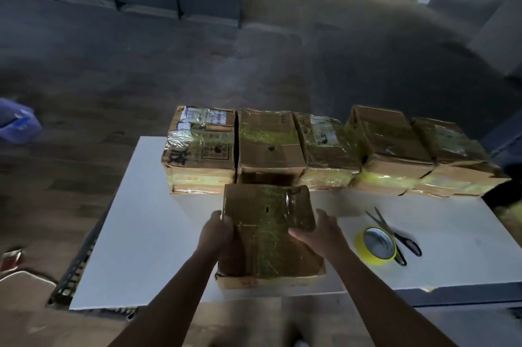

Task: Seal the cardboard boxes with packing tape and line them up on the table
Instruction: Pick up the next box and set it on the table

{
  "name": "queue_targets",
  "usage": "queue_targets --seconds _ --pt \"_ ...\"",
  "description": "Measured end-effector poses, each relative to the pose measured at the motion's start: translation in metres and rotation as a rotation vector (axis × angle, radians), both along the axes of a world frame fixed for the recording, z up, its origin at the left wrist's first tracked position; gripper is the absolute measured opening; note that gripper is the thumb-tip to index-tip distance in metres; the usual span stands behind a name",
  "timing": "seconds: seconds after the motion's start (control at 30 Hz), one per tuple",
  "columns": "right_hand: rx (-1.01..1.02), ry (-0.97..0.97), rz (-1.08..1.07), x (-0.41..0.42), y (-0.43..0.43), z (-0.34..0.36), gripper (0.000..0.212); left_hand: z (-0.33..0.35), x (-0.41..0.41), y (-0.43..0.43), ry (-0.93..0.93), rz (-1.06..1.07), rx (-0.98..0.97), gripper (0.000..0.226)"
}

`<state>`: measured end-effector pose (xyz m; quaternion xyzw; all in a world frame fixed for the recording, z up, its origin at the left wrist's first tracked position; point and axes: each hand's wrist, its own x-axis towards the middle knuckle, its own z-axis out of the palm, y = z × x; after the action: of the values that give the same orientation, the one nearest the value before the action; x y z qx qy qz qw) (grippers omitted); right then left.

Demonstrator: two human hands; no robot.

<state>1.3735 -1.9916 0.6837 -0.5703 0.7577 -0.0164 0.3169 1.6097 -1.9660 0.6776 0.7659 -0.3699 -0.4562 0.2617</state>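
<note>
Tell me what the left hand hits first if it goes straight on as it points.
Probably the front of the leftmost box in the row, just beyond the near box the left hand grips; depth is unclear.

Six cardboard boxes (268,236); one roll of tape (363,250); one pair of scissors (387,226); one table (147,233).

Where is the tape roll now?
In the head view, the yellow tape roll lies on the white table, right of the hand-held box, beside the scissors.
</note>
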Motion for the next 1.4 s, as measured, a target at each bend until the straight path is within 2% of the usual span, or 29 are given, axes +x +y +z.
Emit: queue_targets --seconds 0.07,0.17,0.23,0.4,0.53,0.73,0.9,0.97,1.03,1.07,1.13,1.2,1.23,1.27,1.33,1.4 --pt "0.051 -0.125 0.008 -0.003 -0.001 -0.006 0.091 0.005 -0.012 -0.006 -0.103 -0.028 -0.007 0.049" --pt "0.064 -0.21 0.048 -0.006 0.0 -0.01 0.076 0.004 -0.03 -0.012 -0.16 -0.047 0.082 0.108" --pt "0.06 -0.216 0.061 -0.008 -0.001 -0.012 0.074 0.002 -0.038 -0.015 -0.219 -0.036 0.12 0.122" --pt "-0.001 -0.193 0.069 -0.011 -0.002 -0.012 0.065 -0.001 -0.05 -0.023 -0.4 0.008 0.153 0.114" --pt "-0.082 -0.145 0.044 -0.021 -0.001 -0.007 0.05 0.0 -0.061 -0.025 -0.396 0.032 0.168 0.113" --pt "-0.316 -0.011 0.066 -0.031 -0.005 0.025 0.049 0.0 -0.073 -0.024 -0.215 0.127 0.161 0.119" --pt "-0.579 -0.113 0.043 -0.025 -0.013 0.066 0.036 -0.01 -0.079 -0.026 0.15 0.261 0.196 0.121" --pt "-0.578 -0.158 0.025 -0.022 -0.016 0.08 0.031 -0.011 -0.081 -0.026 0.195 0.204 0.221 0.116" --pt "-0.578 -0.21 0.07 -0.02 -0.017 0.083 0.014 -0.011 -0.079 -0.028 0.042 0.06 0.209 0.102" --pt "-0.577 -0.225 0.095 -0.019 -0.017 0.08 0.011 -0.006 -0.077 -0.028 -0.067 -0.007 0.166 0.088" --pt "-0.507 -0.205 0.121 -0.016 -0.019 0.074 0.035 0.002 -0.072 -0.028 -0.206 -0.038 0.005 0.056" --pt "-0.317 -0.237 0.067 -0.01 -0.017 0.074 0.072 0.009 -0.067 -0.029 -0.198 -0.04 -0.137 0.036" --pt "-0.236 -0.313 0.022 -0.006 -0.016 0.075 0.083 0.009 -0.064 -0.03 -0.197 -0.068 -0.183 0.031" --pt "-0.188 -0.418 -0.02 -0.002 -0.014 0.076 0.087 0.013 -0.062 -0.028 -0.208 -0.122 -0.204 0.028" --pt "-0.172 -0.55 -0.077 0.008 -0.01 0.077 0.083 0.02 -0.058 -0.025 -0.256 -0.267 -0.208 0.022" --pt "-0.21 -0.523 -0.091 0.014 -0.011 0.073 0.074 0.034 -0.055 -0.022 -0.194 -0.298 -0.197 0.022"
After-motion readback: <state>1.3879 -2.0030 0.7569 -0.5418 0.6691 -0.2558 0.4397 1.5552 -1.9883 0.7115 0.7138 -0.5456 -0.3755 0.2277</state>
